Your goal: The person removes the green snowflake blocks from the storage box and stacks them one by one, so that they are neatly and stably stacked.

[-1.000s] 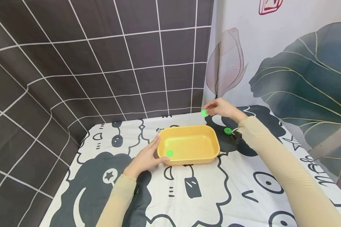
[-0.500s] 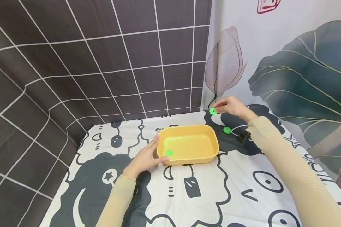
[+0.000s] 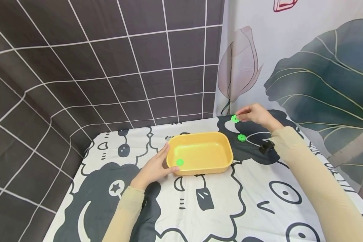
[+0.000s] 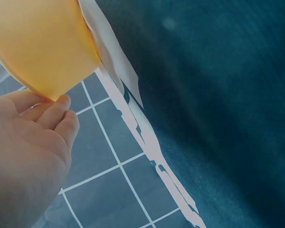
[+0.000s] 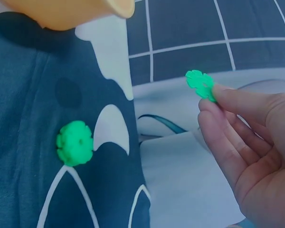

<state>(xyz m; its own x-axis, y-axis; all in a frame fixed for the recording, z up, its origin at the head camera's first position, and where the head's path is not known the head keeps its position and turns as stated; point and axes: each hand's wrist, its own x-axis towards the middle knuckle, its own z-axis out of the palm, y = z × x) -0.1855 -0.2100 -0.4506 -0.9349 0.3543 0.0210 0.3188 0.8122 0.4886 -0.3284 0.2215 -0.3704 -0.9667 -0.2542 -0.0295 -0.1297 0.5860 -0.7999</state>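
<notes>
My left hand (image 3: 153,168) grips the left end of a shallow yellow plastic tray (image 3: 228,161), thumb at the front rim and fingers along the side. In the left wrist view, the fingertips (image 4: 62,102) meet the tray's edge. A single bright green notched disc (image 3: 179,162) lies inside near that thumb. Beyond the tray's far right corner, my right hand (image 3: 257,116) is raised, pinching another green notched disc (image 5: 199,84) between thumb and fingers. Below it on the cloth sits a thicker green notched piece (image 5: 75,143), which looks like several discs stacked.
A white cloth (image 3: 224,211) with black cartoon drawings covers the surface. Dark curtain with a white grid (image 3: 109,67) closes off the back and left. At the back right hangs a pale curtain with leaf prints (image 3: 326,70). A black wrist camera (image 3: 266,147) sits under the right wrist.
My right hand has moved to the right, away from the tray, still pinching its green disc. The left hand, the tray and the other green pieces keep their places.
</notes>
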